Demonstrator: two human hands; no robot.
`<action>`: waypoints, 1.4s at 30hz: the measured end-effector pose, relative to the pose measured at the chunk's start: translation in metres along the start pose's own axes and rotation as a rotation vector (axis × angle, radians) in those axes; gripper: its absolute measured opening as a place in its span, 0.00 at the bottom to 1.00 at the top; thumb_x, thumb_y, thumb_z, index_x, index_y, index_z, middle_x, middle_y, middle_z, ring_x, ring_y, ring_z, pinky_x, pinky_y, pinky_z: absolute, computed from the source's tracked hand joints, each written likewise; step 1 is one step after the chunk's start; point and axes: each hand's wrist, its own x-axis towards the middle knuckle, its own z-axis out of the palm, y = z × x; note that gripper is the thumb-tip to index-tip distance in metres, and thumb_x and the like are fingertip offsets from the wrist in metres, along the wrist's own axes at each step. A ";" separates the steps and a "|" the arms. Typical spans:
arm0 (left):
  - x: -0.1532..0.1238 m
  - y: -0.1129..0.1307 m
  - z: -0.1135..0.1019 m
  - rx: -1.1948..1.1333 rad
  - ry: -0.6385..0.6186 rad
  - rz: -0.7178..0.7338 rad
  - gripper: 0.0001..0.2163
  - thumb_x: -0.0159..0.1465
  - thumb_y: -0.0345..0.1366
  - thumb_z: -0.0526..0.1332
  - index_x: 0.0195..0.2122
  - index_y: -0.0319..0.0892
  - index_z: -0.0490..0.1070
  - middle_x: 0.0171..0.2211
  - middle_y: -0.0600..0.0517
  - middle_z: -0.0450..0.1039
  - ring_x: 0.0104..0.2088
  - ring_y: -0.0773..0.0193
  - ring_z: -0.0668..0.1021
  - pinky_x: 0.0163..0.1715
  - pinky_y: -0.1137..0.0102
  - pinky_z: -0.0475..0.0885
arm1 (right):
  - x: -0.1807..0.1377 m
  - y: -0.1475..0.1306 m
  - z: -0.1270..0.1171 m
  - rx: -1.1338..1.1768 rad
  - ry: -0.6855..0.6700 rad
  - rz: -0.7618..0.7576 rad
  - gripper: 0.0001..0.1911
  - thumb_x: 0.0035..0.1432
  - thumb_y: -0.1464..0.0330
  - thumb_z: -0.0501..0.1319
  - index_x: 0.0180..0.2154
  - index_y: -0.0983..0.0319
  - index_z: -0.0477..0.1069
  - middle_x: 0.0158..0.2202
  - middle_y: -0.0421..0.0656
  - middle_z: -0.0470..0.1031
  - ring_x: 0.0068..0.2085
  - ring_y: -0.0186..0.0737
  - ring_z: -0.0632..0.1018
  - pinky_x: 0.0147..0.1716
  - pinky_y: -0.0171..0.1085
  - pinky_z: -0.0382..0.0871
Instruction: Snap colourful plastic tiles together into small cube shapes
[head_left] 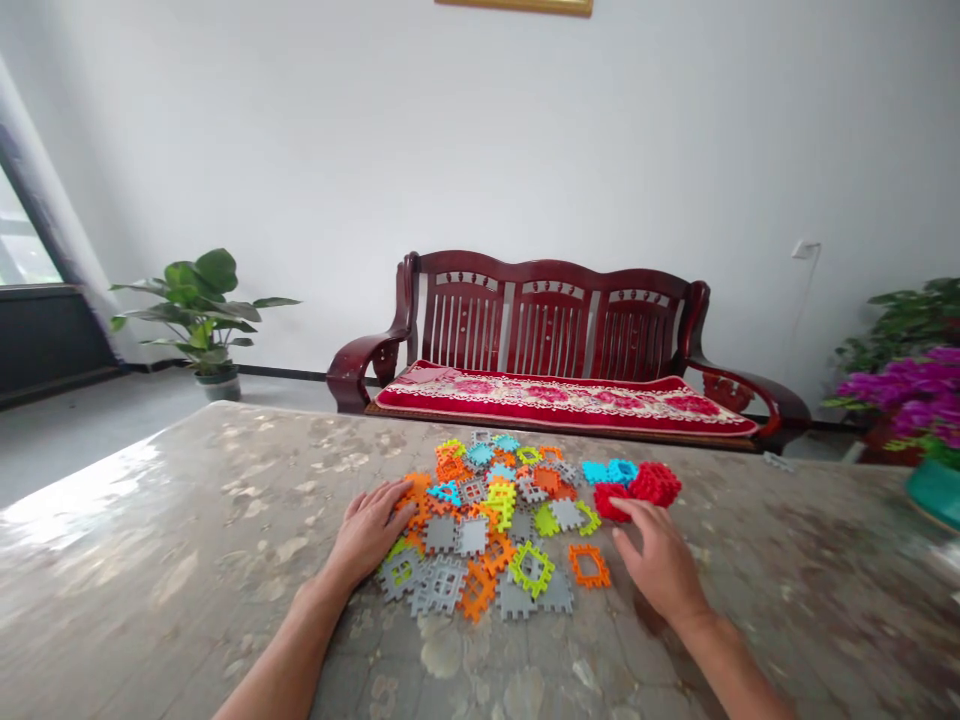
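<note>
A pile of interlocking plastic building tiles in grey, orange, lime and blue lies in front of me, among them a grey tile [440, 535] and a lime frame tile [532, 570]. My left hand [369, 532] rests palm down against the pile's left edge, its fingers stretched out beside the orange tiles [417, 490]. On the other side, my right hand [663, 562] reaches to the red tiles [611, 500], its fingertips touching them and its thumb apart. More red tiles [655, 484] are bunched just beyond that hand. A single orange frame tile [589, 566] lies between the pile and my right hand.
Blue tiles [621, 471] lie beside the red ones. A patterned cover spreads over the table [225, 560]. Past its far edge stands a wooden bench [551, 320] with a red cushion. A flowerpot [936, 492] stands at the right, and a potted plant [206, 300] at the left.
</note>
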 end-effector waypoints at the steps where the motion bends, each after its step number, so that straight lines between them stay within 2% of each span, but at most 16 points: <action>1: 0.000 0.001 -0.001 -0.002 -0.006 -0.005 0.21 0.67 0.46 0.50 0.58 0.49 0.68 0.62 0.49 0.67 0.63 0.56 0.65 0.64 0.54 0.52 | 0.006 -0.012 0.005 0.019 -0.072 -0.036 0.21 0.57 0.69 0.53 0.52 0.61 0.71 0.52 0.47 0.74 0.54 0.46 0.71 0.58 0.45 0.62; 5: 0.000 0.001 0.000 -0.023 0.008 -0.004 0.21 0.67 0.45 0.50 0.58 0.48 0.68 0.61 0.48 0.68 0.63 0.55 0.67 0.64 0.54 0.53 | 0.035 -0.051 0.024 0.066 -0.281 -0.158 0.33 0.49 0.73 0.56 0.59 0.60 0.66 0.60 0.46 0.69 0.61 0.46 0.66 0.63 0.47 0.56; 8: 0.001 0.000 0.002 -0.032 0.025 0.004 0.20 0.67 0.45 0.51 0.57 0.49 0.69 0.60 0.48 0.69 0.62 0.56 0.67 0.63 0.54 0.54 | 0.061 -0.067 0.037 0.068 -0.389 -0.205 0.38 0.47 0.72 0.57 0.62 0.59 0.62 0.64 0.45 0.64 0.64 0.48 0.61 0.64 0.49 0.53; 11: 0.001 -0.001 0.002 -0.037 0.032 0.005 0.19 0.67 0.45 0.51 0.57 0.49 0.69 0.60 0.48 0.70 0.61 0.55 0.68 0.63 0.54 0.54 | 0.082 -0.073 0.046 0.027 -0.488 -0.191 0.39 0.47 0.69 0.60 0.63 0.59 0.61 0.64 0.46 0.64 0.66 0.54 0.58 0.63 0.53 0.53; 14: 0.000 0.001 0.000 -0.047 0.043 0.009 0.19 0.67 0.44 0.51 0.56 0.49 0.69 0.59 0.48 0.70 0.60 0.55 0.69 0.63 0.54 0.55 | 0.091 -0.075 0.051 0.001 -0.535 -0.211 0.37 0.48 0.67 0.61 0.62 0.56 0.63 0.62 0.46 0.68 0.65 0.56 0.60 0.61 0.53 0.55; 19: 0.000 0.002 -0.001 -0.058 0.041 0.009 0.18 0.67 0.43 0.51 0.56 0.49 0.70 0.59 0.48 0.71 0.59 0.55 0.70 0.63 0.53 0.54 | 0.092 -0.082 0.053 0.005 -0.474 -0.251 0.33 0.49 0.67 0.63 0.59 0.56 0.67 0.55 0.46 0.74 0.59 0.51 0.67 0.57 0.47 0.60; 24: 0.001 -0.001 0.002 -0.057 0.056 0.021 0.18 0.67 0.44 0.51 0.55 0.50 0.70 0.58 0.49 0.71 0.59 0.56 0.70 0.62 0.55 0.55 | 0.081 -0.082 0.047 0.132 -0.376 -0.226 0.28 0.53 0.71 0.59 0.57 0.56 0.68 0.41 0.42 0.80 0.50 0.45 0.73 0.53 0.43 0.63; 27: 0.001 0.001 0.001 -0.043 0.064 0.027 0.18 0.67 0.43 0.52 0.55 0.49 0.70 0.58 0.49 0.72 0.59 0.56 0.71 0.61 0.56 0.57 | 0.074 -0.078 0.045 0.140 -0.348 -0.203 0.28 0.53 0.72 0.59 0.56 0.56 0.69 0.48 0.43 0.77 0.52 0.45 0.72 0.55 0.44 0.62; 29: 0.001 0.003 0.000 -0.035 0.070 0.022 0.17 0.67 0.43 0.52 0.54 0.49 0.71 0.57 0.49 0.72 0.58 0.57 0.72 0.60 0.57 0.58 | 0.071 -0.077 0.046 0.105 -0.342 -0.177 0.29 0.53 0.69 0.60 0.58 0.56 0.67 0.55 0.45 0.73 0.57 0.47 0.69 0.58 0.45 0.60; 32: 0.000 0.004 -0.001 -0.029 0.075 0.023 0.17 0.67 0.42 0.52 0.54 0.49 0.71 0.57 0.49 0.72 0.57 0.57 0.72 0.60 0.58 0.59 | 0.073 -0.080 0.050 0.022 -0.378 -0.156 0.33 0.53 0.64 0.62 0.61 0.58 0.63 0.59 0.48 0.70 0.61 0.51 0.65 0.60 0.48 0.58; 36: 0.001 0.002 0.000 -0.033 0.077 0.029 0.17 0.67 0.43 0.52 0.55 0.50 0.71 0.57 0.50 0.72 0.57 0.57 0.72 0.59 0.59 0.59 | 0.077 -0.088 0.058 -0.046 -0.423 -0.259 0.28 0.55 0.66 0.62 0.58 0.58 0.67 0.57 0.46 0.72 0.60 0.51 0.66 0.60 0.47 0.58; 42: 0.003 -0.002 0.002 -0.038 0.066 0.027 0.17 0.67 0.43 0.52 0.55 0.49 0.70 0.57 0.49 0.72 0.58 0.57 0.72 0.60 0.59 0.58 | 0.073 -0.091 0.062 -0.067 -0.332 -0.321 0.14 0.64 0.69 0.56 0.48 0.58 0.74 0.47 0.47 0.78 0.51 0.46 0.74 0.54 0.44 0.64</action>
